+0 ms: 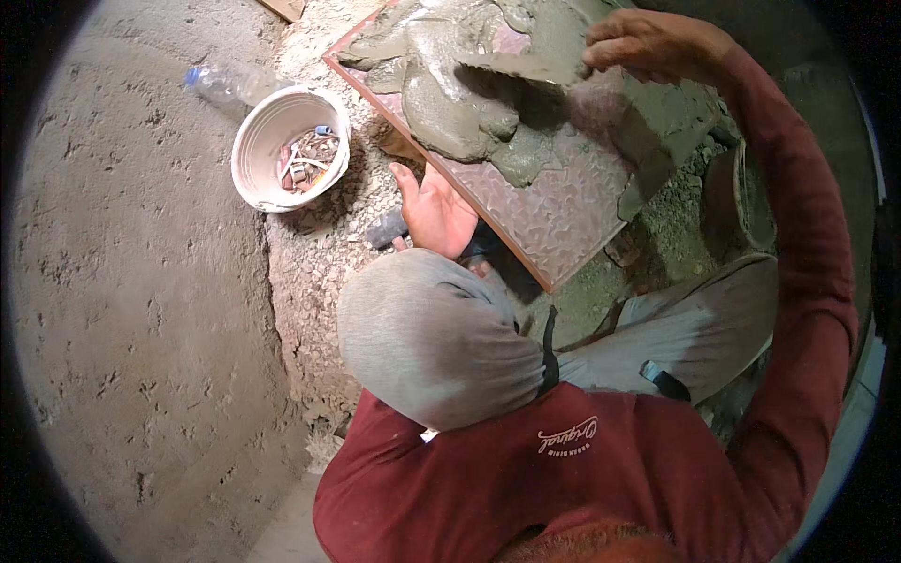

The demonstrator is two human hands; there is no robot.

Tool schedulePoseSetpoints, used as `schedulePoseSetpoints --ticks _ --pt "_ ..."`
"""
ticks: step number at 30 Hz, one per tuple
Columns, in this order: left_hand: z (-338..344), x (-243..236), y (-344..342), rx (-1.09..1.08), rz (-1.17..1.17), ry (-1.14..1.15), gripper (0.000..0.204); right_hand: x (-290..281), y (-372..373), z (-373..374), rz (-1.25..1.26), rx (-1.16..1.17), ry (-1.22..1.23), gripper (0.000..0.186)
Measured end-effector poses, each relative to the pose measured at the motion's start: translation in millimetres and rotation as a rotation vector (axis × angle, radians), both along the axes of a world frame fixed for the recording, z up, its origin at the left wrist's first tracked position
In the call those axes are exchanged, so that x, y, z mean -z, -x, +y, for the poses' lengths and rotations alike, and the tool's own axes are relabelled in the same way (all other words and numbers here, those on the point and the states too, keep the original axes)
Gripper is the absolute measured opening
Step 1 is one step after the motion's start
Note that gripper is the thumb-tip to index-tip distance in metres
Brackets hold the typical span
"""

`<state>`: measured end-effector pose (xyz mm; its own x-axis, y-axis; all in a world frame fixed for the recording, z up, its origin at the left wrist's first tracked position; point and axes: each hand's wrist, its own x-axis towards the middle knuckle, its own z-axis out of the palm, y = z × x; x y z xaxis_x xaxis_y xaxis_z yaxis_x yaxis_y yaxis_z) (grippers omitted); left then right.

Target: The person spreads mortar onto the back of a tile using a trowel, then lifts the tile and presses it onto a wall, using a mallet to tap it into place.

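Observation:
My right hand (648,45) is closed around a trowel at the upper right. The trowel's blade (526,68), coated in grey mortar, reaches left over a large square tile (554,220). Wet mortar (441,103) lies in thick, uneven smears over the tile's upper part; the near corner shows bare, patterned pinkish surface. My left hand (441,214) is palm up at the tile's left edge, thumb stretched out. Its fingers pass beneath the tile and are hidden, so the hand appears to hold it from below. My bent knee (422,328) covers the left forearm.
A white bucket (246,155) with small bits and pieces in it stands left of the tile. Beside it lies a clear plastic bottle (221,84) with a blue cap. Rough concrete (141,300) fills the left side. Another round container (741,202) is at the right, near my sleeve.

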<state>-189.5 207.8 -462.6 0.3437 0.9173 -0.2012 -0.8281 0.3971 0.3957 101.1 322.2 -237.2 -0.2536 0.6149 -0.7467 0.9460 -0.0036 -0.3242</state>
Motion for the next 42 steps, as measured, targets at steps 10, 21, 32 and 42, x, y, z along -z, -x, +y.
schedulePoseSetpoints --ticks 10,21,32,42 --pt "0 9 3 -0.02 0.037 0.065 0.098 55 -53 -88 0.28 -0.154 0.095 0.041" --pt "4 28 10 0.083 -0.106 0.028 0.096 83 -188 -157 -0.045 -0.373 -0.752 0.043" --pt "5 29 26 0.176 -0.073 -0.056 0.08 60 -384 -271 -1.034 0.314 -0.209 0.055" --pt "0 9 18 0.083 0.002 0.007 0.079 261 -434 -303 -1.117 -0.054 -0.668 0.04"
